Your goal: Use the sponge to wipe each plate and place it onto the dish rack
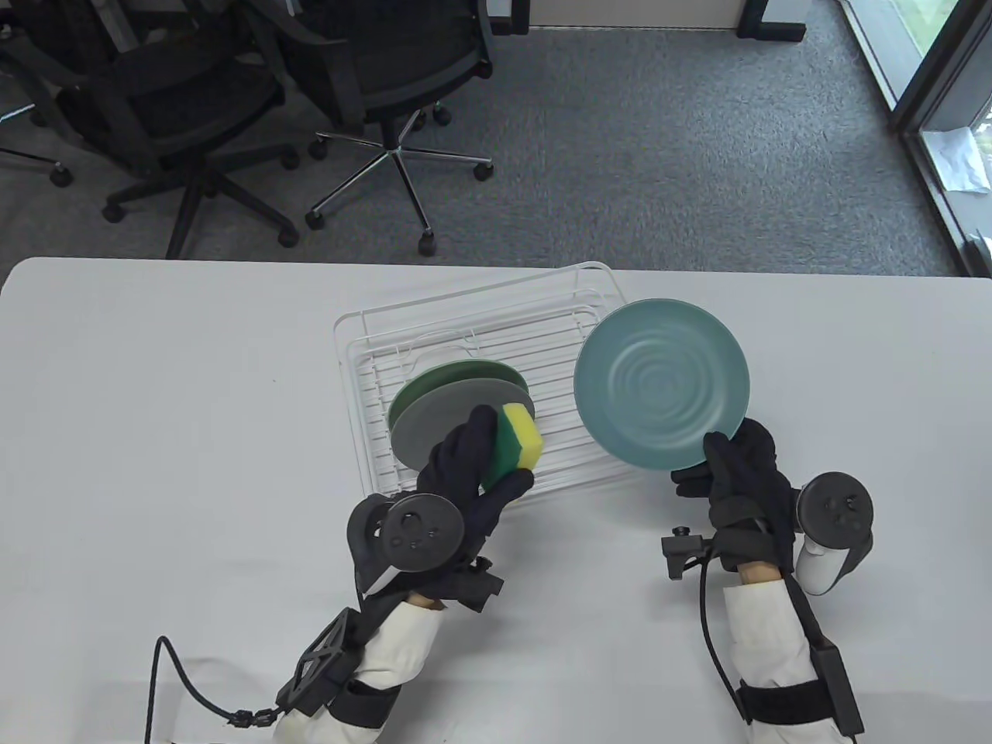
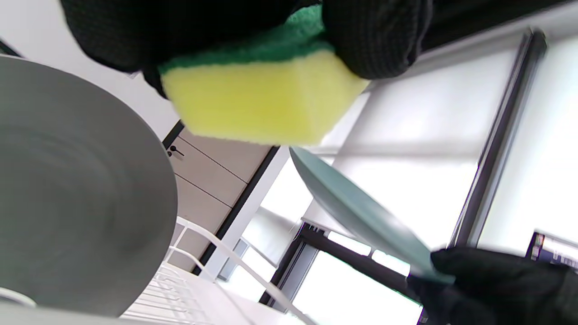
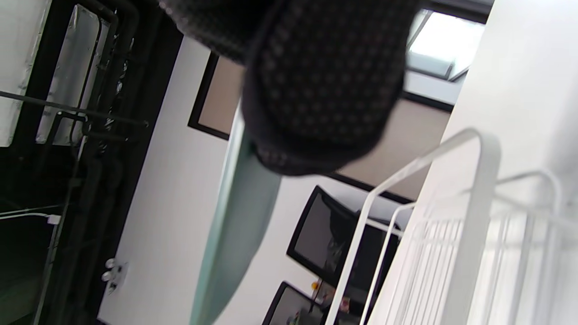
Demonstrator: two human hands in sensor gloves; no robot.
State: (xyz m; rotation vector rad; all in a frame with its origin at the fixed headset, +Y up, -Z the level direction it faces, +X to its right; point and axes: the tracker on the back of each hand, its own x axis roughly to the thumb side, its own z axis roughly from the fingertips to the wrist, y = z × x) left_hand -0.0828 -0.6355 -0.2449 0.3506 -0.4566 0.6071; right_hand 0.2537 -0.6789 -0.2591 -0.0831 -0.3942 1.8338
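Observation:
My left hand grips a yellow and green sponge above the front of the white wire dish rack; the wrist view shows the sponge close up between the fingers. A grey plate and a green plate stand on edge in the rack just left of the sponge. My right hand pinches the lower rim of a teal plate, held tilted over the rack's right side. That teal plate shows edge-on under my fingers, and again beyond the sponge.
The rack sits mid-table, its right rail near the teal plate. Bare white table lies to the left and in front. Office chairs stand on the carpet beyond the far edge.

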